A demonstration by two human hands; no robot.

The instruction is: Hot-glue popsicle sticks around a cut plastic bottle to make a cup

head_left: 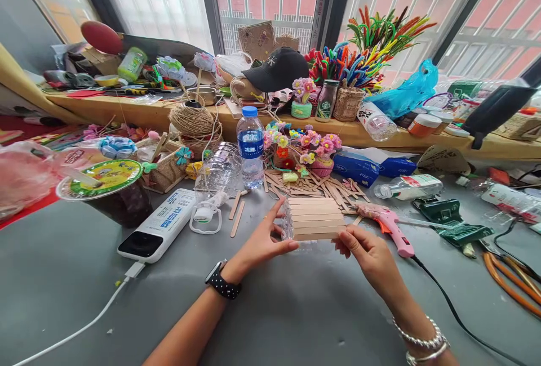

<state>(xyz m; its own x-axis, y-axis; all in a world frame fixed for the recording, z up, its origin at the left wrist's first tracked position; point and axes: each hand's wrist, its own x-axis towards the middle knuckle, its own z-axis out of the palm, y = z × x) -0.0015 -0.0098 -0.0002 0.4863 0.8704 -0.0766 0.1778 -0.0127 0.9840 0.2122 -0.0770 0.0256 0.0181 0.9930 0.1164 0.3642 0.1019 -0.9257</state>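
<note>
A cut clear plastic bottle (288, 221) lies on its side, its upper face covered by a row of wooden craft sticks (316, 217). My left hand (268, 233) grips the bottle's left end, thumb below and fingers above. At the lower right corner my right hand (359, 245) pinches the end of the nearest craft stick. Behind them spreads a heap of loose craft sticks (333, 186). A pink hot glue gun (391, 228) rests on the table just right of the bottle, a glue stick in its back.
Left stand a lidded drink cup (110, 186) and a white power bank (163, 222) with a cable. A water bottle (251, 149) rises behind the sticks. Orange-handled scissors (507, 276) lie far right. The glue gun's black cord (448, 298) crosses the grey table (270, 321).
</note>
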